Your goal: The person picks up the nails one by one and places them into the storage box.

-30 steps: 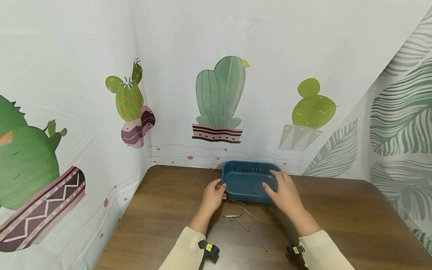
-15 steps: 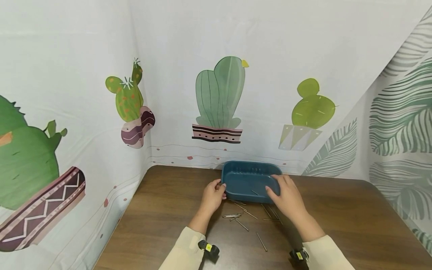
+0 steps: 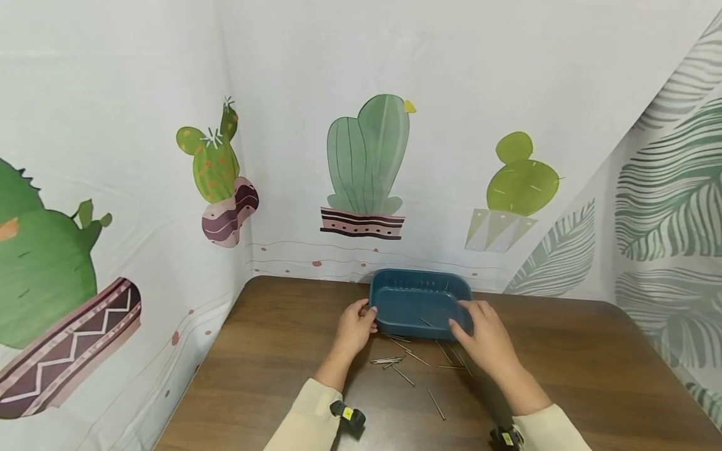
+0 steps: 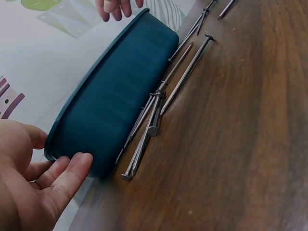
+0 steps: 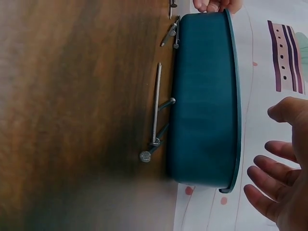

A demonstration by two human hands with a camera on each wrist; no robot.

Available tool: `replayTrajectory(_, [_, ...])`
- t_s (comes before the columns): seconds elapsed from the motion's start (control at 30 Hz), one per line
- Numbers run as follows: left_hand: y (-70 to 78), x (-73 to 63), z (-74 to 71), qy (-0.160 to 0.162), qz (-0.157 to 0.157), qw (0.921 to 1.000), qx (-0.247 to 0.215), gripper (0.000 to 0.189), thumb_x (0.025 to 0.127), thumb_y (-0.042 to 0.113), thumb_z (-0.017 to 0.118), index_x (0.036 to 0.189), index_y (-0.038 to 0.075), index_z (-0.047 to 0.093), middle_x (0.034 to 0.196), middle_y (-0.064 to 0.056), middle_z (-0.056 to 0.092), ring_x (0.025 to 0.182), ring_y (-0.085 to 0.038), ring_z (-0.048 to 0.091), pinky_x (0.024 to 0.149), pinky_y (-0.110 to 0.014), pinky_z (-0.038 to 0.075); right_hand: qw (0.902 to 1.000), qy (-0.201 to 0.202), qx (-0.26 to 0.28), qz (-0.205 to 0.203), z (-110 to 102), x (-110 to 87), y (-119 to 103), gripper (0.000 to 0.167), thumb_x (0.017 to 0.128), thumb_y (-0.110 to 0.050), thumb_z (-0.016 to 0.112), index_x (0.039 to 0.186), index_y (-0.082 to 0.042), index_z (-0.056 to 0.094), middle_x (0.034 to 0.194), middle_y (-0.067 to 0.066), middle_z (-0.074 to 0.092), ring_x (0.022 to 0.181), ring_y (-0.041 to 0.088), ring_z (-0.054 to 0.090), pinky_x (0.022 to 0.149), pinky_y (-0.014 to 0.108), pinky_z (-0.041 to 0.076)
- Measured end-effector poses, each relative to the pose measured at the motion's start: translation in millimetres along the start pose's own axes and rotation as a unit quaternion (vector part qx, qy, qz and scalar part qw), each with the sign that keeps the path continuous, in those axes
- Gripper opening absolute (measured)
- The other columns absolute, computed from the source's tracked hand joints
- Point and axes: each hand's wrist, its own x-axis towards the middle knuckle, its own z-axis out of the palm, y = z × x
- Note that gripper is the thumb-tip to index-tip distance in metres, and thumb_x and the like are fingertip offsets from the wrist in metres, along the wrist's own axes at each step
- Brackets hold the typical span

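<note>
Blue tray (image 3: pixel 406 329) stood at the back of the worktop (image 3: pixel 553 363), close to the printed cloth (image 3: pixel 282 156), with one nail (image 3: pixel 425 322) lying inside. The left hand (image 3: pixel 353 329) had its grip nearly closed, pinching the tray's left end at the rim; the right hand (image 3: pixel 487 338) had its fingers spread, held nothing and hung apart from the right end. Loose nails (image 3: pixel 403 376) lay in front, some hard by the tray's base; whether any reached under it was difficult to tell. Steadying the tray seemed the step in hand, and the next move probably called for a free pinch on a nail while the left held on. Little room remained behind, but bare wood opened out to both sides
</note>
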Motion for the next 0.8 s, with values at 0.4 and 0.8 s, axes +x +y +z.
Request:
replayTrajectory(0.4, [-0.3,1.0,0.6,0.004,-0.006,1.0,-0.003,0.045,0.1,0.018,0.061,0.136,-0.008,0.054,0.089,-0.012,0.059,0.074,-0.031,0.073,0.066,-0.035,0.063,0.9999,0.006,-0.013,0.0,-2,-14.6,1,0.036,0.089,-0.023,0.075,0.114,0.002,0.066,0.108,0.018,0.064,0.104,0.038,0.062,0.088,0.055,0.053])
replayTrajectory(0.8, [1.6,0.0,0.6,0.005,-0.004,0.9999,-0.009,0.045,0.1,0.017,0.062,0.135,-0.009,0.055,0.088,-0.012,0.059,0.07,-0.024,0.072,0.065,-0.034,0.062,0.999,-0.022,-0.039,-0.008,-5,-27.1,2,0.024,0.086,-0.022,0.078,0.098,-0.004,0.068,0.092,0.007,0.065,0.084,0.024,0.063,0.074,0.048,0.053])
